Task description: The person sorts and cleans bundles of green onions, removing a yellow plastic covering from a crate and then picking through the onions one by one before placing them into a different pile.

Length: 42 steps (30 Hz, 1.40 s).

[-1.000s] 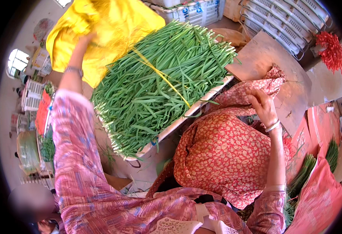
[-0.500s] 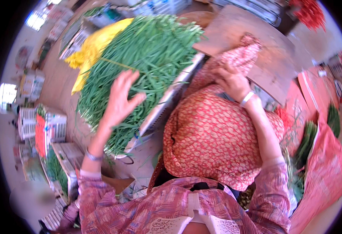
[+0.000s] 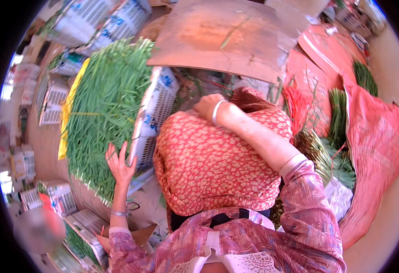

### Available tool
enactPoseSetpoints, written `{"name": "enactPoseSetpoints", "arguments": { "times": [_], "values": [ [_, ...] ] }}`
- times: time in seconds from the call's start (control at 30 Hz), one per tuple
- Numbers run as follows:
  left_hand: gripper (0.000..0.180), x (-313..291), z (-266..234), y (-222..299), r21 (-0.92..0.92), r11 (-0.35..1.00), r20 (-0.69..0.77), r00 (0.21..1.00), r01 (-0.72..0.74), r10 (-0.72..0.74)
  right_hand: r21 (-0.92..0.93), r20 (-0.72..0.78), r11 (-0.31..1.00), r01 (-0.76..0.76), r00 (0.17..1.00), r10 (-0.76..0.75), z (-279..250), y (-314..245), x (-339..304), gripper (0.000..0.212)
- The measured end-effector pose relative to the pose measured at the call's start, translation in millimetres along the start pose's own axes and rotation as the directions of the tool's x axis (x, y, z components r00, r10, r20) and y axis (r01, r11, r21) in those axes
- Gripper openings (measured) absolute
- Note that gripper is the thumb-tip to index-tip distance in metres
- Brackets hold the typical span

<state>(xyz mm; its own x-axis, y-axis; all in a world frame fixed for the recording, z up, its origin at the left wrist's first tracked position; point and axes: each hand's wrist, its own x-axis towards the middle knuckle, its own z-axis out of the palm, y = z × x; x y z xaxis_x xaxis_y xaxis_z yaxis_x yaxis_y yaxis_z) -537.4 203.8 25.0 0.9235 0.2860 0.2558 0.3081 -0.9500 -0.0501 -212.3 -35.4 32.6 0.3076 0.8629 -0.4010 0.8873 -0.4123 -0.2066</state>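
A big heap of long green stalks (image 3: 104, 109) lies in a white plastic crate (image 3: 154, 118) with a yellow sheet (image 3: 66, 123) under its left edge. My left hand (image 3: 119, 166) rests open, fingers spread, on the near end of the stalks beside the crate's wall. My right hand (image 3: 208, 107) presses its closed fingers on the top edge of a red patterned cloth (image 3: 208, 164) that covers my lap. Whether the right hand grips the cloth or only touches it is unclear.
A flat brown cardboard sheet (image 3: 222, 36) lies ahead. To the right, bundles of green stalks (image 3: 338, 118) lie on red sacks (image 3: 377, 150). More white crates (image 3: 53, 195) stand on the floor at the left and at the top left (image 3: 99, 22).
The view has swung right, so the crate of stalks now sits at the left. My left hand has slid down to the near end of the heap. My right hand stays on the cloth.
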Motion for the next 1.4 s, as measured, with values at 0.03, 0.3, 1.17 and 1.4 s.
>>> {"name": "enactPoseSetpoints", "arguments": {
  "times": [0.03, 0.3, 1.17, 1.4],
  "values": [
    [0.068, -1.6, 4.9, -4.4, 0.012, 1.0, 0.003, 1.0, 0.003, -0.003, 0.003, 0.022, 0.999, -0.036, 0.999, 0.036, -11.6, -14.4, -1.5, 0.022],
    [0.07, 29.4, 70.5, -27.3, 0.016, 1.0, 0.036, 0.999, -0.018, 0.018, 0.19, -0.168, 0.962, 0.197, 0.972, -0.166, -14.1, -55.0, -16.8, 0.019],
    [0.091, 16.4, 67.4, 32.3, 0.234, 0.932, 0.259, 0.906, 0.276, -0.334, 0.737, 0.312, 0.067, -0.673, 0.427, 0.849, 443.2, 53.9, -245.5, 0.027],
    [0.088, 20.1, 69.3, 28.1, 0.2, 0.939, 0.191, 0.928, 0.281, -0.319, 0.708, 0.333, 0.106, -0.698, 0.463, 0.822, 441.2, 56.5, -257.7, 0.027]
  ]
}}
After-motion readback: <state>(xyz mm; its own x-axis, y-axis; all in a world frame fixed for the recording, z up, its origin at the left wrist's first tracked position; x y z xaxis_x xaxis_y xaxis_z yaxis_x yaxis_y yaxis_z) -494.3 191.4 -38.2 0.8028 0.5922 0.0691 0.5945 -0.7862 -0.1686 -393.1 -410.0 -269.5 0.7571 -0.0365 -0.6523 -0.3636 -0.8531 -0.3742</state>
